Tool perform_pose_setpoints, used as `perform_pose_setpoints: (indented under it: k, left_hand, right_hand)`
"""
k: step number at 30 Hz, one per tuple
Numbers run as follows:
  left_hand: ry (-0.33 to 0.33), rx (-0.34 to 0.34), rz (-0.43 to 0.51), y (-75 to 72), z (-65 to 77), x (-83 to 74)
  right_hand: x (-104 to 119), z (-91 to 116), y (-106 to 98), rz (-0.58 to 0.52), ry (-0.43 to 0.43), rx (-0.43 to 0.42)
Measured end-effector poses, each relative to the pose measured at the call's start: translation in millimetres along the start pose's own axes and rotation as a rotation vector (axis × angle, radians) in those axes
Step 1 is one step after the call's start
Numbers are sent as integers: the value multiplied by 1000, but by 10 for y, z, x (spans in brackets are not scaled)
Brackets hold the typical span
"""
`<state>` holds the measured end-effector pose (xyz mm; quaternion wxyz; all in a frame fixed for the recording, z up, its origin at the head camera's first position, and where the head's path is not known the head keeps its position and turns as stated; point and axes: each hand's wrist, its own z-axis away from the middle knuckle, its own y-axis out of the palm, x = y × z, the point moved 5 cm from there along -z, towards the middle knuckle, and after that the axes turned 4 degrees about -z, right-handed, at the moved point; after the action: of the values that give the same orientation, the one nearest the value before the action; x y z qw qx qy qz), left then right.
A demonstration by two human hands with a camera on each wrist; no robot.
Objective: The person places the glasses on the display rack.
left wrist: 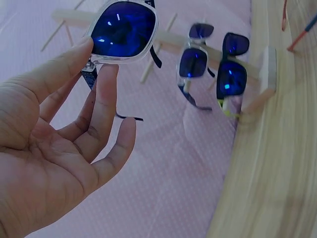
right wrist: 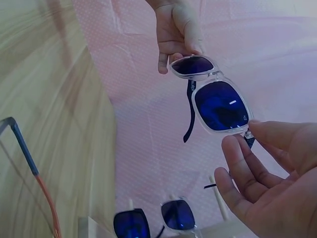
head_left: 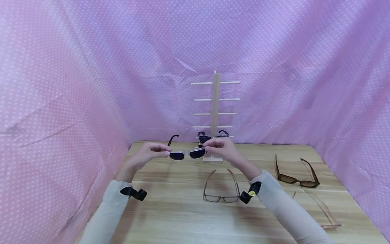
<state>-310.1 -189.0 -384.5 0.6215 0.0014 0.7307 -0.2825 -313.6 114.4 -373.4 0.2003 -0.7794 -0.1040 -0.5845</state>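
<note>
Both hands hold one pair of sunglasses (head_left: 197, 153) with a clear frame, dark blue lenses and black temples unfolded away from the person. My left hand (head_left: 145, 156) pinches one front corner by the hinge between thumb and fingers. At the opposite corner, my right hand (head_left: 223, 149) does the same, as the right wrist view shows. The sunglasses are up in the air before a wooden display rack (head_left: 215, 105) with thin crossbars. In the left wrist view, clear-framed sunglasses (left wrist: 193, 62) and dark-framed sunglasses (left wrist: 232, 78) hang low on that rack; the right hand partly covers them in the head view.
Eyeglasses (head_left: 221, 198) with a thin frame lie unfolded on the wooden table (head_left: 170, 217) between the forearms. Farther right are brown sunglasses (head_left: 295, 180) and light clear glasses (head_left: 330, 225), partly behind the right sleeve. A pink dotted cloth (head_left: 152, 51) encloses the back and sides.
</note>
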Motion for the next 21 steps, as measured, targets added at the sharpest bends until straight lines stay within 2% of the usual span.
perform_pose_setpoints:
  k: [4, 10, 15, 21]
  left_hand:
    - [34, 3, 12, 86, -43, -96]
    - [36, -24, 21, 245, -146, -234]
    - [39, -21, 42, 384, -236, -343]
    - [62, -11, 58, 495, -309, -401]
  right_hand:
    - [46, 94, -119, 20, 0, 2]
    - [88, 215, -314, 73, -8, -27]
    - [101, 306, -446, 49, 15, -56]
    - [111, 398, -546, 31, 27, -84]
